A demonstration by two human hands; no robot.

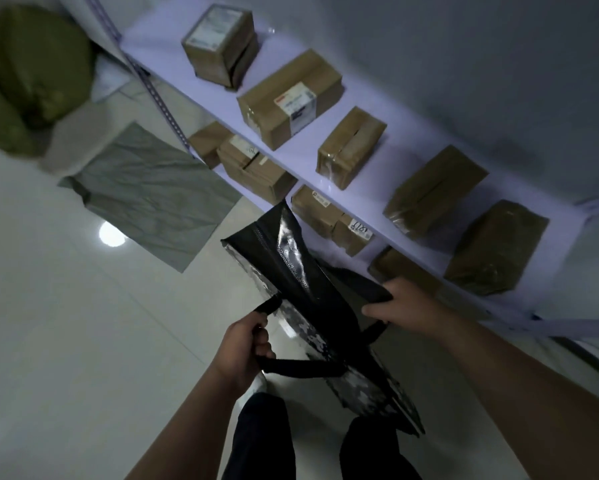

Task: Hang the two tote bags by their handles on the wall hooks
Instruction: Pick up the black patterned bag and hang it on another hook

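Green sacks (31, 74) slump at the far left, with a grey sheet (152, 195) lying flat on the pale, glossy tiled floor (66, 341) that opens wide and bare on that side. The left hand (244, 348) has its fingers (265, 346) closed round one black handle (291, 365) of the bag (311, 306). The bag hangs in the air between both hands, above the person's legs. Its long axis runs from the upper left, near the shelf (298, 161), down to the lower right by the knees, and the zipped top edge faces the camera. The right hand (408, 303) has its fingers clamped on the other handle (370, 292), right beside the shelf edge. The white shelf slants from the top centre to the right and carries taped brown boxes (291, 98), with more boxes on a lower tier. A plain wall (481, 64) rises behind.
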